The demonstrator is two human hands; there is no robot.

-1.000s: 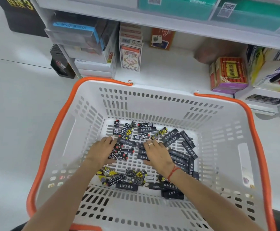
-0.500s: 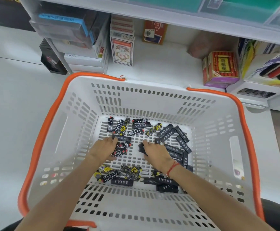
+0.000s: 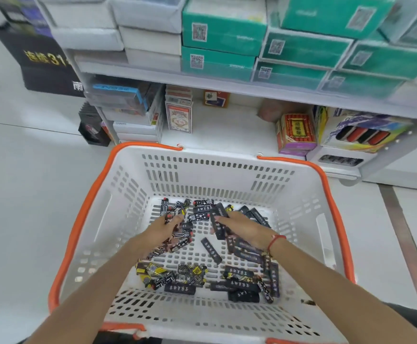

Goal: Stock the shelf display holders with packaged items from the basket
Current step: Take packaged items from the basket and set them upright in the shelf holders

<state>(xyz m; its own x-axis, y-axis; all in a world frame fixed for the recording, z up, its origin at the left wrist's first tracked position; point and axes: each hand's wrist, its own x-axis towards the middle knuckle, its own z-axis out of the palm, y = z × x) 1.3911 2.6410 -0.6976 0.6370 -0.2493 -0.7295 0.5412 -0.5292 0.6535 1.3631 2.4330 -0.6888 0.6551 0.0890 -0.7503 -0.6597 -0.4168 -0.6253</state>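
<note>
The basket (image 3: 130, 184) stands on the floor (image 3: 23, 194) in front of the shelf unit (image 3: 227, 88), its far rim close to the lower shelf's edge. Small packaged items (image 3: 192, 276) lie scattered on the basket's bottom, most toward the middle and the near right. Both hands reach down inside: the left hand (image 3: 165, 227) over items left of centre, the right hand (image 3: 242, 227) over items right of centre. On the lower shelf, card packs (image 3: 178, 117) stand at the left and a display holder (image 3: 361, 132) at the right. Stacked boxes (image 3: 219, 43) sit on the shelf above.
</note>
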